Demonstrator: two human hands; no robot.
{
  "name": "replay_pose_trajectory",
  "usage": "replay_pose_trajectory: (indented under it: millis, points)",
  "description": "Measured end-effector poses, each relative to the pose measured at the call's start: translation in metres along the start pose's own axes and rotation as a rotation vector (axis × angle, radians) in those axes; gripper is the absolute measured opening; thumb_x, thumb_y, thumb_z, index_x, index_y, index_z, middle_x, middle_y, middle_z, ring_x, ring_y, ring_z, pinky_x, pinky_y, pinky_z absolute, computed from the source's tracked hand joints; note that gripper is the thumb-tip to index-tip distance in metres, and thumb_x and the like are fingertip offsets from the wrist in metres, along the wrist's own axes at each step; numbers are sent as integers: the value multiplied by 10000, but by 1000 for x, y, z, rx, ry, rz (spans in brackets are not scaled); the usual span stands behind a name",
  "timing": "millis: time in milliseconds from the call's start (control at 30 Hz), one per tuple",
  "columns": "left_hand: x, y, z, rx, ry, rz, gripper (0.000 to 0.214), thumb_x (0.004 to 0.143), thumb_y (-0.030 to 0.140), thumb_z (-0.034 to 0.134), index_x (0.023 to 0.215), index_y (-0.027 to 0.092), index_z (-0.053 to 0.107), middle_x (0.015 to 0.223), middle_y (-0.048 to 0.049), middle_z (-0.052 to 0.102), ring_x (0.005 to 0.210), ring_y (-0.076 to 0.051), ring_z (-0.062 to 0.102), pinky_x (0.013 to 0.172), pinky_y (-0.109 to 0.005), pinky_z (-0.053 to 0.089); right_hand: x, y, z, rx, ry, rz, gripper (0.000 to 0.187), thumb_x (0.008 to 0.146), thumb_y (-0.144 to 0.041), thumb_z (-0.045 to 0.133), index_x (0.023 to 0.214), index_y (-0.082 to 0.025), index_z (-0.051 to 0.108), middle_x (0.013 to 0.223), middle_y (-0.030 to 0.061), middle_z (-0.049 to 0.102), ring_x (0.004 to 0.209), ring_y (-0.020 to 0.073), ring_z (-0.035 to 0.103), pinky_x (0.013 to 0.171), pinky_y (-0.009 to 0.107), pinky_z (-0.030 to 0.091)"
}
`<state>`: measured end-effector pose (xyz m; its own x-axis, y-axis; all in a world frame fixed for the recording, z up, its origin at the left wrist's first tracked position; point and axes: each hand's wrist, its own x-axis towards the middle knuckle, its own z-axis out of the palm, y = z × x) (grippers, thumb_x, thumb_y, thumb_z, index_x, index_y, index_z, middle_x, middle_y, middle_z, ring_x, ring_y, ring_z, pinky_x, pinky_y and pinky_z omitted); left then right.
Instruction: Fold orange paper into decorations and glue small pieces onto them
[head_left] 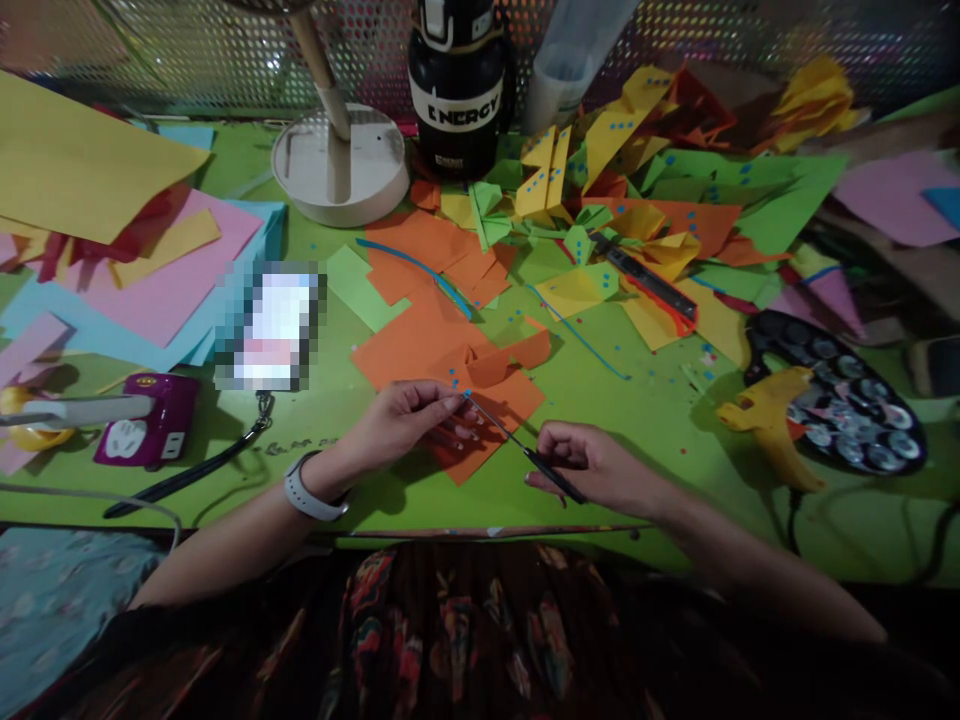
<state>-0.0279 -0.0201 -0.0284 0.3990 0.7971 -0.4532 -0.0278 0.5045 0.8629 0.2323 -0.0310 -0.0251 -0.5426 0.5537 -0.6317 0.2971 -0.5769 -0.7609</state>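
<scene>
My left hand [409, 420], with a white watch on the wrist, rests over a piece of orange paper [487, 420] near the table's front edge, fingertips pinched on something tiny that I cannot make out. My right hand [592, 465] is closed round the dark handle of a thin pointed tool [517, 445]. The tool's tip reaches up-left to my left fingertips, where a small blue dot sits. More orange sheets [420, 330] lie just behind, dotted with blue specks.
A green table [645, 400] carries heaps of folded yellow, green and orange paper [615, 190] at the back right, a black ENERGY bottle [459, 90], a white lamp base [337, 165], a paint palette [847, 400], a purple device [150, 430] and pink and blue sheets [150, 280].
</scene>
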Motion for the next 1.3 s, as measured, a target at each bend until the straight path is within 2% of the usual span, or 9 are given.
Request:
replay_pose_trajectory:
  millis: [267,733,933,1033,1133,1300]
  points:
    - [1,1,1,12,26,-12,335,846,474,695,903,145,725,953,-114,776,761,-165,741,751,-302,611,1,1,1,-33,13,-8,542,597,-562,865,697,-220,456,581,-77,462,552,84,398,508,240,307]
    - [1,2,2,-17,36,-41,387,799,508,744,895,133,726,965,-126,780,769,-181,749,756,-305,615,2,5,1,-43,25,-35,544,617,-579,847,708,-213,455,575,-91,444,534,70,385,498,220,285]
    - [0,4,-1,19,29,-115,402,803,537,725,873,141,701,820,-112,776,715,-194,749,677,-299,619,3,5,1,-32,37,-23,543,596,-572,861,694,-210,468,563,-89,458,536,72,395,499,221,316]
    - [-1,6,-5,39,7,-128,363,814,500,728,892,146,696,826,-112,777,722,-196,752,678,-304,623,3,1,2,-30,55,-16,550,578,-588,862,679,-215,470,554,-87,465,526,73,405,490,222,326]
    - [-2,13,-10,74,47,-79,335,820,470,725,893,144,708,881,-120,780,726,-187,748,666,-287,619,-2,-9,-3,-32,129,-57,554,572,-615,850,690,-218,482,570,-73,501,511,76,426,465,226,336]
    - [-7,31,-16,105,210,74,284,839,420,708,924,149,716,1022,-122,770,795,-187,748,647,-255,603,-17,-29,-26,-94,405,-284,507,635,-642,805,777,-218,566,662,-9,607,520,97,464,423,239,322]
